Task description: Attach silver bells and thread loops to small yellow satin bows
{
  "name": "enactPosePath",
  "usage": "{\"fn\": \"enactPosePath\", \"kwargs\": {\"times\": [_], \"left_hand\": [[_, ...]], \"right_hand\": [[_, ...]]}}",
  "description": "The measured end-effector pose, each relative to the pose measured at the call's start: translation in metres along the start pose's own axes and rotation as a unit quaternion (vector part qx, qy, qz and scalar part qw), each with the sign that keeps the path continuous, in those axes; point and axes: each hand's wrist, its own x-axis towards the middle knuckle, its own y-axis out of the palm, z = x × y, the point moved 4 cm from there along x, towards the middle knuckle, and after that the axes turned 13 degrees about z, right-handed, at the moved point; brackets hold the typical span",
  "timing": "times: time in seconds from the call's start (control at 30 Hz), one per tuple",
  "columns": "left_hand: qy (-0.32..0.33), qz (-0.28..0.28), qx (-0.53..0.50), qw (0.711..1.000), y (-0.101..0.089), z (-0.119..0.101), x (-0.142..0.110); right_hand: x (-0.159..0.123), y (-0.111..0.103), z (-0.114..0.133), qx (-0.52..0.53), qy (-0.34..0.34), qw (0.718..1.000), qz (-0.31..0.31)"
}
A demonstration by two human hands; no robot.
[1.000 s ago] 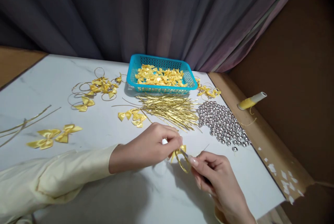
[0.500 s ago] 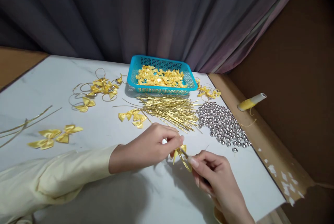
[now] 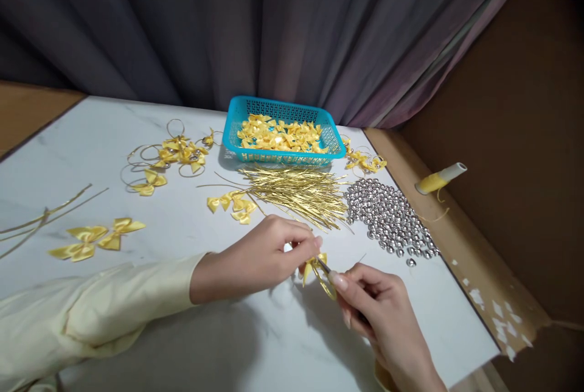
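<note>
My left hand (image 3: 278, 252) pinches a small yellow ribbon bow (image 3: 308, 273) between thumb and fingers; the fingers cover part of it. A loop of gold cord (image 3: 326, 287) hangs from the bow toward my right hand. Closed around a slim metal tool with a narrow tip (image 3: 323, 265), my right hand (image 3: 381, 313) points it up at the bow. The tool's handle is hidden in the palm, so its exact kind cannot be made out. Just beyond both hands lies a pile of cut gold cords (image 3: 296, 191).
A blue basket (image 3: 285, 156) of yellow bows stands at the back. Small silver bells or beads (image 3: 387, 215) are heaped on the right, near a thread spool (image 3: 440, 178). Looped bows (image 3: 180, 153) lie left of the basket; loose bows (image 3: 84, 243) and cords (image 3: 45, 218) lie farther left.
My right hand and the metal tool have shifted very slightly to the right. The left hand keeps its pinch on the bow, almost still.
</note>
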Motion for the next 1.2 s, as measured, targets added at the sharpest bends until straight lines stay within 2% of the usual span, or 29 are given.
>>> {"fn": "enactPosePath", "kwargs": {"times": [0.23, 0.73, 1.2], "left_hand": [[-0.003, -0.005, -0.003, 1.0, -0.0023, -0.0024, -0.0017], [0.005, -0.009, 0.006, 1.0, -0.0021, -0.0033, -0.0006], [-0.019, 0.003, -0.008, 1.0, -0.0041, -0.0055, -0.0016]], "right_hand": [[0.003, -0.0019, -0.0009, 0.031, 0.006, 0.999, 0.043], [0.0014, -0.0005, 0.0007, -0.003, 0.017, 1.0, 0.019], [0.0025, -0.0006, 0.0024, 0.009, 0.011, 0.999, 0.051]]}}
